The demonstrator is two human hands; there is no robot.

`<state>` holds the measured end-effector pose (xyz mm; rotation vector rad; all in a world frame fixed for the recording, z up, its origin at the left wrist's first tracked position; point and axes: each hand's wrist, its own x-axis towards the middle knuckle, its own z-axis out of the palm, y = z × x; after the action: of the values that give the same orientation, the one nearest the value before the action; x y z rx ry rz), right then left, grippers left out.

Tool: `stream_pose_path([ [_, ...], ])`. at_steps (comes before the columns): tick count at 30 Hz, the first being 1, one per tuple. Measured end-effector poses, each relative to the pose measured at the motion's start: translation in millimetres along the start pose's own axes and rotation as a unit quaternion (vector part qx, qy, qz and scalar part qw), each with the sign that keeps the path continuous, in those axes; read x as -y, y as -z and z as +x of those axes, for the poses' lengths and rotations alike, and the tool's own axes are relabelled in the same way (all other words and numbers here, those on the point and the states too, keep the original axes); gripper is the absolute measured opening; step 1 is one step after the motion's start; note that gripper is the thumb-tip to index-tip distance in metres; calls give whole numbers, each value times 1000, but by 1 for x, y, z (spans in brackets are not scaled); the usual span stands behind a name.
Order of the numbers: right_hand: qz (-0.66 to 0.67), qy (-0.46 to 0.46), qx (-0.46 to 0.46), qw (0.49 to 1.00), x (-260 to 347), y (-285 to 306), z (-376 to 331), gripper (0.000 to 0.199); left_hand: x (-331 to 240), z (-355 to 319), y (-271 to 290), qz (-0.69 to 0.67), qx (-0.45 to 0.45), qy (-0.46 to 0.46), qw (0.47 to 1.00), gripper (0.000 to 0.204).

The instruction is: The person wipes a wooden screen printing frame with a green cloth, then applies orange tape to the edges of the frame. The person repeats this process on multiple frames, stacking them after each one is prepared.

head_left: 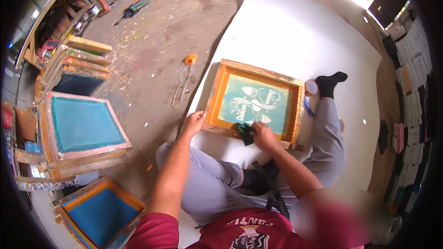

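The seated person (251,230) has a wooden screen frame (263,74) at twelve o'clock, over a white sheet (286,23), its green mesh (232,91) carrying pale shapes. The left hand (195,121) pinches the frame's corner at eight o'clock. At six, the right hand (264,137) clutches a bunched dark green cloth (245,134) at the near rail, though the blur makes me unsure it is cloth. An orange-rimmed disc (311,86) lies just beside the frame at two; farther off, at the sitter's ten, stands a turquoise screen (87,122).
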<state>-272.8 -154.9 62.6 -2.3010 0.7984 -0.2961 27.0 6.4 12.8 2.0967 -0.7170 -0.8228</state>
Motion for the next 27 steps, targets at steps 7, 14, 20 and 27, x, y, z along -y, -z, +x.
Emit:
stream_pose_path([
  [7,-235,-96,215,943,-108,68,0,23,3,-7,1,146,34,-76,986,61],
  [14,-137,40,275,951,-125,3,28,21,-14,-12,2,30,83,74,993,64],
  [20,-90,33,290,952,-47,-97,96,22,0,-8,0,-20,80,74,994,64],
  [27,-32,25,258,965,-7,-147,133,23,-4,3,-6,-39,131,71,988,60],
])
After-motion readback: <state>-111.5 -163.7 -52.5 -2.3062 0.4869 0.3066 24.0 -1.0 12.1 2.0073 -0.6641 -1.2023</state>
